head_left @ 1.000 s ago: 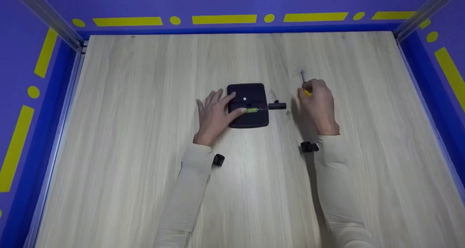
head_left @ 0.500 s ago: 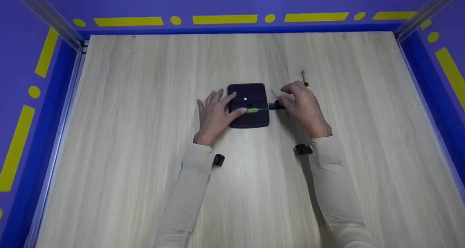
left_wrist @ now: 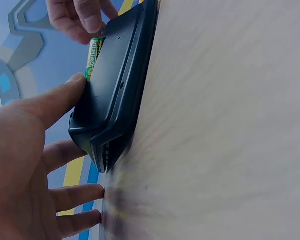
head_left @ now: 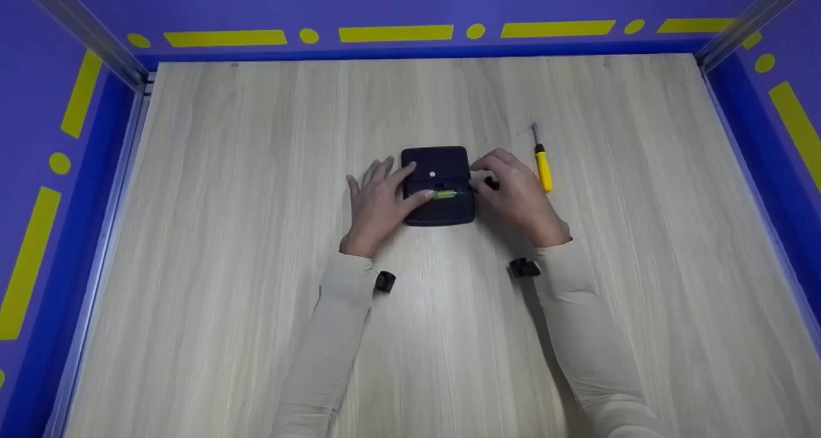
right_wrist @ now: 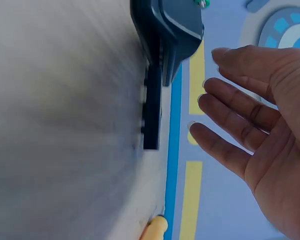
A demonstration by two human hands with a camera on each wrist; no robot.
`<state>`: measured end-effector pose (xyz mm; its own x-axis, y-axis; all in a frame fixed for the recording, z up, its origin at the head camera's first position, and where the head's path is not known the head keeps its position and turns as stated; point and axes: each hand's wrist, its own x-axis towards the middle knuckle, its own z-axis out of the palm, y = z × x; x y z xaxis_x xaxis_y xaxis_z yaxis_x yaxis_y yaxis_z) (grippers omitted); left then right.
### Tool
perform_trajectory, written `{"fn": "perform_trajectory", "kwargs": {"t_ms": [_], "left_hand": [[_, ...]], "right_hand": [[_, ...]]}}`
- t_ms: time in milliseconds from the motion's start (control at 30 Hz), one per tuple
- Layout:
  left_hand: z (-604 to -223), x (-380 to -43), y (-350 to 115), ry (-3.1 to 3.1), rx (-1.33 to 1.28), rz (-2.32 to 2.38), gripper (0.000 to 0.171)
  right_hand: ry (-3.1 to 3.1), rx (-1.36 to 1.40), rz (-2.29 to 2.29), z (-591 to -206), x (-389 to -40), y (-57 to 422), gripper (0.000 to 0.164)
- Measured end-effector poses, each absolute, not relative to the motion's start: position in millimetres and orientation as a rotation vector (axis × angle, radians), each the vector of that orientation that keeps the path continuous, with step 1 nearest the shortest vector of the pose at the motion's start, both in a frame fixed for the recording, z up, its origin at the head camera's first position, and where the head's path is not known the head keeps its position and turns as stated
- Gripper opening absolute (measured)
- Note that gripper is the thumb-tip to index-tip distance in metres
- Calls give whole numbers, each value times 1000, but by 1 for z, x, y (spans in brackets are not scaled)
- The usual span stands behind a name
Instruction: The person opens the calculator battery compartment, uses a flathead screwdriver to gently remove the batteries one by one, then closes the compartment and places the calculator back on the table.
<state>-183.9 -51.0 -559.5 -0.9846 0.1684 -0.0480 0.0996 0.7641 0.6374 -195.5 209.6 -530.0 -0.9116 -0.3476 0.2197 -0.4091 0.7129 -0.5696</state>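
our right hand [head_left: 518, 195] has moved left, away from the yellow screwdriver [head_left: 543, 170], which now lies to its right. its fingers are loosely bent and hold nothing, just beside the black device [head_left: 442, 159], with a black strip [right_wrist: 152, 112] below them. our left hand [head_left: 380, 201], fingers spread and grasping nothing, rests against the device's near-side edge, thumb at the green battery [head_left: 446, 194] set in it.

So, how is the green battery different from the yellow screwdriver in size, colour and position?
The battery is short; the screwdriver is clearly longer. The battery looks mostly green, while the screwdriver shows yellow, black and grey. The battery sits in the black device; the screwdriver lies on the table. Both are slim, straight things.
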Motion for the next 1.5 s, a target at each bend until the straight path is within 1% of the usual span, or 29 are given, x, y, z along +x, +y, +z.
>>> {"fn": "perform_trajectory", "kwargs": {"t_ms": [300, 667, 1000, 1500], "left_hand": [[-559, -184, -53, 2860, 243, 995, 71], [-558, -186, -55, 2838, 247, 985, 70], [-558, -185, -55, 2832, 257, 968, 71], [-559, -185, -54, 2841, 248, 970, 71]], "right_hand": [[-2815, 731, 1044, -530, -192, 200, 22], [-2753, 911, 956, -539, -190, 185, 20], [-2770, 893, 847, -540, -186, 177, 17], [-2781, 922, 837, -542, -186, 174, 14]]}}
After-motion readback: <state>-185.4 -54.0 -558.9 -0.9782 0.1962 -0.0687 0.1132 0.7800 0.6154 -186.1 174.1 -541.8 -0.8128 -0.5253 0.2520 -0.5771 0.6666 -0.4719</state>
